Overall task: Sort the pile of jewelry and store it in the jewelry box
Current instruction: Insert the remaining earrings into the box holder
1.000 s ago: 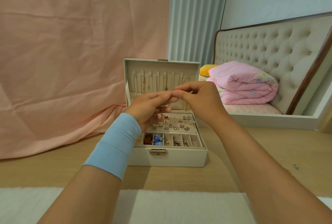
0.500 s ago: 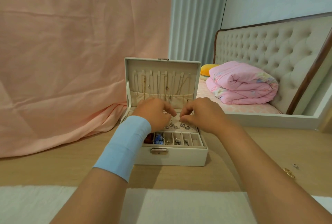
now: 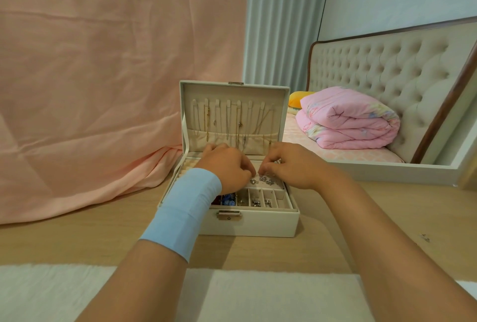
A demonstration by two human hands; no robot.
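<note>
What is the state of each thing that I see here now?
jewelry box: open, lid upright.
front latch: undone.
necklaces: hanging inside the lid.
left hand: fingers curled over the tray.
right hand: fingers curled over the tray; hold unclear.
pink quilt: folded on the bed.

I count one left hand [image 3: 228, 169], one right hand [image 3: 293, 167], one jewelry box [image 3: 247, 223] under both, one quilt [image 3: 346, 120] beyond the right.

jewelry box [image 3: 258, 225] open | left hand [image 3: 227, 170], right hand [image 3: 294, 168] curled over earrings [image 3: 263, 180]
</note>
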